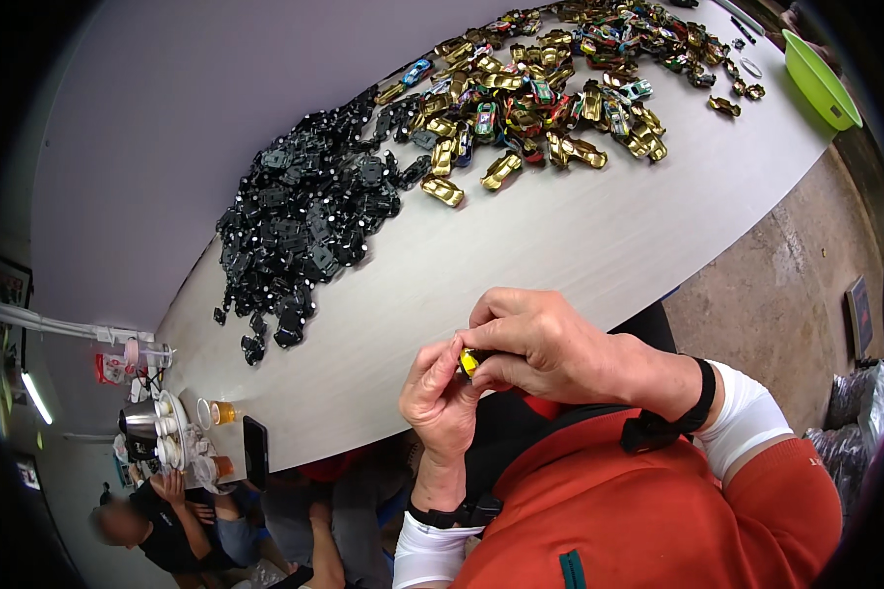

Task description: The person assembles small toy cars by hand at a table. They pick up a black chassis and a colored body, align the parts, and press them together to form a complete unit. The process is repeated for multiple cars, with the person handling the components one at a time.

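Close to my body, just over the near table edge, both my hands meet around a small yellow-and-black toy car (469,364). My left hand (436,398) pinches it from the left with fingertips and thumb. From the other side, my right hand (535,344) grips it, its thumb below and its bent fingers above. Only a bright yellow patch and a dark edge show between the fingers; the rest is covered. Beyond my hands lie a heap of black toy car chassis (295,196) with wheels and a pile of gold and multicoloured toy car bodies (501,172).
A light-coloured table (422,280) runs along the wall. At its far right stands a green plastic basin (817,83). Left are a phone (255,452), a cup of amber drink (223,412) and a tray of cups (172,432). Other people sit at the lower left.
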A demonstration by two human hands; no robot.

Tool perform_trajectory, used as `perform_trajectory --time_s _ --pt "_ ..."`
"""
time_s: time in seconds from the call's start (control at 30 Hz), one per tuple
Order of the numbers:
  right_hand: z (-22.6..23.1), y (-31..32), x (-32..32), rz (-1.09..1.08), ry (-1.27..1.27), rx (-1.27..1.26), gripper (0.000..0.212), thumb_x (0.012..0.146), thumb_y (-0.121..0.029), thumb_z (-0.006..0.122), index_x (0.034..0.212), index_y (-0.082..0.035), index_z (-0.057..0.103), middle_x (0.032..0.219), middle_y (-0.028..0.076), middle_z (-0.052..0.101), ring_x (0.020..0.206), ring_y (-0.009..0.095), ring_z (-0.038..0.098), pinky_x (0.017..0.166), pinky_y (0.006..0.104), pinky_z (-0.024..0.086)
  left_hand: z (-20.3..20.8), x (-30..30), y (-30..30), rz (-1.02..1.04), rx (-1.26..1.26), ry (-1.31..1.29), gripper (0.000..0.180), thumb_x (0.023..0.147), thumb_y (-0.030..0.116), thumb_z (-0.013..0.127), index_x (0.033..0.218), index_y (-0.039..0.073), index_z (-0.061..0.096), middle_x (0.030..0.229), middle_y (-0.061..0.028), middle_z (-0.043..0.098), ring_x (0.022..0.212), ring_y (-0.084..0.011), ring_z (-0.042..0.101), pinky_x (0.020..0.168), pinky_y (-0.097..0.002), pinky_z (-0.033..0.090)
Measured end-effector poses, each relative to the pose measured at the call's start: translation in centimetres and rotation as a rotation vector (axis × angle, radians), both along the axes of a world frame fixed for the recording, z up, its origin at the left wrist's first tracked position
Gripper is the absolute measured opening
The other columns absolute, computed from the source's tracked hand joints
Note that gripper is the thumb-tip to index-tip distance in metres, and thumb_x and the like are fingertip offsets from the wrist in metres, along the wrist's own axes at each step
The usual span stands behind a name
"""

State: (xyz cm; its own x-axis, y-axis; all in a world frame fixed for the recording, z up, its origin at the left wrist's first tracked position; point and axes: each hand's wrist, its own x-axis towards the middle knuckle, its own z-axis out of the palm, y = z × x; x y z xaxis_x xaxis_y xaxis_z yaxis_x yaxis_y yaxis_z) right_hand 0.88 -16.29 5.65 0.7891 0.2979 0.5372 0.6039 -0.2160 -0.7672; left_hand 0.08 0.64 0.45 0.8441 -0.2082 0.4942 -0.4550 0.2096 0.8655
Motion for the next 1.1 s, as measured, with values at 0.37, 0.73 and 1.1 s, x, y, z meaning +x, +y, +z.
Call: perform_trajectory --time_s 0.37,0.73,1.1 --pt "-0.7 0.6 0.1 -0.024 0.111 0.137 0.027 0.067 -0.002 0.073 0.087 0.001 0.056 0.078 0.009 0.057 0.065 0.018 0.057 0.056 0.0277 0.047 1.3 0.0 -0.4 0.148 0.143 0.022 0.038 0.076 0.002 0.069 0.113 0.001 0.059 0.104 -0.0079 0.057 0.09 -0.0169 0.057 0.076 -0.0272 0.051" --pt "-3.0 -0.2 0.2 0.024 0.654 0.549 0.013 0.084 -0.005 0.06 0.096 0.002 0.058 0.08 0.003 0.058 0.061 0.006 0.052 0.052 0.0196 0.044 0.2 -0.1 0.1 0.085 0.184 0.505 0.033 0.076 -0.004 0.067 0.108 -0.005 0.056 0.095 -0.0081 0.061 0.063 -0.0075 0.054 0.044 -0.0174 0.04" --pt "-3.0 -0.9 -0.2 0.073 0.334 0.424 0.013 0.078 0.008 0.06 0.089 0.003 0.057 0.089 0.009 0.057 0.07 0.01 0.056 0.056 0.0213 0.048 1.8 -0.1 -0.7 0.04 0.12 0.279 0.029 0.074 0.004 0.073 0.099 -0.001 0.06 0.078 -0.0039 0.055 0.059 -0.0072 0.051 0.047 -0.0188 0.041"
